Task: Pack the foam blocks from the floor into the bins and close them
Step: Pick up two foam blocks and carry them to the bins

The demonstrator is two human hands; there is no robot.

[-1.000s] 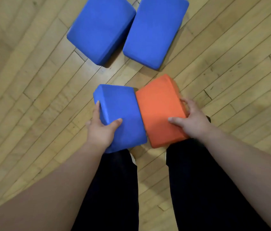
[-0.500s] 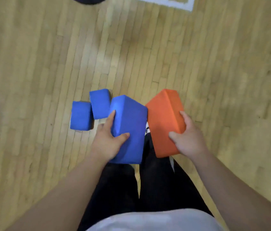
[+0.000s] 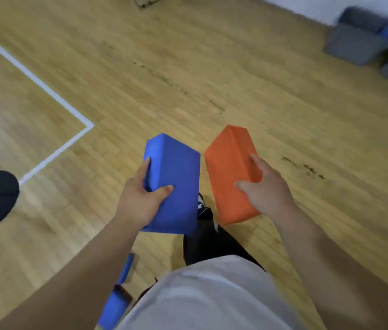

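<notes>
Now the left hand [image 3: 140, 201] grips a smooth, blue rectangular foam block [image 3: 178, 177], fingers [image 3: 145, 167] curled round its side and thumb on top. The right hand [image 3: 267, 191] likewise grips a matte orange rectangular foam block [image 3: 231, 167]. Both are held above the planked wooden floor [image 3: 188, 67].

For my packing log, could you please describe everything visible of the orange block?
The orange block is a plain, unmarked rectangular brick, matte and foam-like. It is held above the wooden floor, long axis pointing away from the person. The right hand grips its right side, thumb across the top face. It hangs just right of the blue block, a narrow gap between them.
</notes>
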